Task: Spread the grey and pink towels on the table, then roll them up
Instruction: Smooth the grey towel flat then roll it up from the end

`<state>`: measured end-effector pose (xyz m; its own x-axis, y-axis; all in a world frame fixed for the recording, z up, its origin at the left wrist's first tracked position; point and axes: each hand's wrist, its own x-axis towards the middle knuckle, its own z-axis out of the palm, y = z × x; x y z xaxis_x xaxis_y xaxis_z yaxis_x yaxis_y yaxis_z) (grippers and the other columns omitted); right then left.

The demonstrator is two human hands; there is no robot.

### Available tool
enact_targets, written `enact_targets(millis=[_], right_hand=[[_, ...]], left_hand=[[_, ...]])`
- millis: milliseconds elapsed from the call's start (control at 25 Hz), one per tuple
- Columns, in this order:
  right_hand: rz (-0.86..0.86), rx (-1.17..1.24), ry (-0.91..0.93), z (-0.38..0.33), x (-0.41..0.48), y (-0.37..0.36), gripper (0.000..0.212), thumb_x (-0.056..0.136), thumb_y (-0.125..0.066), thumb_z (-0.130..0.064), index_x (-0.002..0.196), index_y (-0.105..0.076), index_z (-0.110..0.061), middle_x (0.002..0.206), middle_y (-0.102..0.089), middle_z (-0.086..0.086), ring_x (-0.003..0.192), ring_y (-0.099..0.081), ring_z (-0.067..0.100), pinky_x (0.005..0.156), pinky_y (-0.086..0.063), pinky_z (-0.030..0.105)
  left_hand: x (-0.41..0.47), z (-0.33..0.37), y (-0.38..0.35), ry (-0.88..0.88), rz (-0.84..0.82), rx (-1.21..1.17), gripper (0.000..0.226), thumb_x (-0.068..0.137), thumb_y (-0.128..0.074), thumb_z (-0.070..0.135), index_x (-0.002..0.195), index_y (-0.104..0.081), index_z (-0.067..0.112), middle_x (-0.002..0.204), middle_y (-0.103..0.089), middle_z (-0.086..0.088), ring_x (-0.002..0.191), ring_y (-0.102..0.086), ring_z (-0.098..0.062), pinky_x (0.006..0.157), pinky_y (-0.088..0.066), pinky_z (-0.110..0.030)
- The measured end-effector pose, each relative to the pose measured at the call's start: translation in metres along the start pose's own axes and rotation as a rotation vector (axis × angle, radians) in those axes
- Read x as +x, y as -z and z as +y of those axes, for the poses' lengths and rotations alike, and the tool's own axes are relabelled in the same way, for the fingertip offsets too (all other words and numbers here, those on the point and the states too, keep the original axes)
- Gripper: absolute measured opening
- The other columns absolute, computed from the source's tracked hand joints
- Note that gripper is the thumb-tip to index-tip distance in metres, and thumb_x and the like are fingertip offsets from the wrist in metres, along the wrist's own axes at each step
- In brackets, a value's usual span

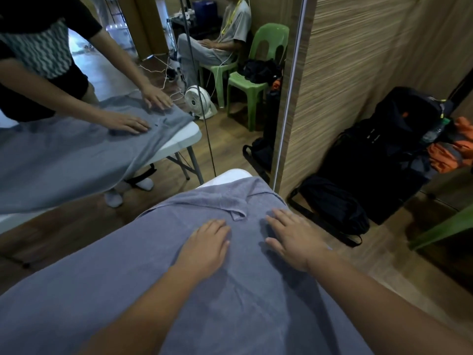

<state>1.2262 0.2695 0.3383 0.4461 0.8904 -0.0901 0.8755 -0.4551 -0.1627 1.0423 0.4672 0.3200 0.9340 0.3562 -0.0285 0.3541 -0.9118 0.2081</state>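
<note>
The grey towel (158, 272) lies spread over the white tabletop (230, 175), covering nearly all of it; only the far corner of the tabletop shows bare. Near that far end a corner of the towel is folded back on itself, forming a small flap between the two hands. The left hand (207, 242) rests palm down on the towel just short of the flap, fingers (217, 226) extended and held loosely together, gripping nothing. The right hand (291, 237) also lies flat on the towel, just beside the flap on its right, fingers spread slightly apart, thumb out to the side, gripping nothing. Both forearms reach in from the bottom edge. No pink towel can be made out.

A mirror (153, 98) stands beyond the tabletop and reflects the same towel, tabletop and hands. It also shows a seated person (217, 39) on a green plastic chair (258, 73) and a small white fan (199, 101) on the wooden floor. Dark bags (378, 155) are piled against the wall at the right.
</note>
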Motion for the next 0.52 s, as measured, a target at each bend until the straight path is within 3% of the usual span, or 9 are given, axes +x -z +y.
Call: enact_targets(millis=[240, 520], right_hand=[[0.032, 0.027, 0.063, -0.013, 0.098, -0.02, 0.066, 0.094, -0.037, -0.058, 0.151, -0.029, -0.026, 0.162, -0.022, 0.002, 0.149, -0.015, 0.022, 0.121, -0.015, 0.045], [0.04, -0.024, -0.099, 0.02, 0.181, 0.004, 0.066, 0.098, -0.032, -0.054, 0.155, -0.015, -0.026, 0.165, -0.007, 0.002, 0.151, -0.004, 0.023, 0.119, -0.014, 0.053]], left_hand=[[0.092, -0.025, -0.007, 0.0, 0.025, 0.154, 0.053, 0.096, -0.028, 0.05, 0.145, -0.041, 0.034, 0.154, -0.039, 0.001, 0.141, -0.035, -0.021, 0.108, -0.038, -0.044], [0.158, -0.064, 0.011, 0.192, 0.001, 0.163, 0.059, 0.101, -0.032, 0.052, 0.155, -0.015, 0.036, 0.165, -0.016, 0.001, 0.151, -0.012, -0.023, 0.118, -0.022, -0.052]])
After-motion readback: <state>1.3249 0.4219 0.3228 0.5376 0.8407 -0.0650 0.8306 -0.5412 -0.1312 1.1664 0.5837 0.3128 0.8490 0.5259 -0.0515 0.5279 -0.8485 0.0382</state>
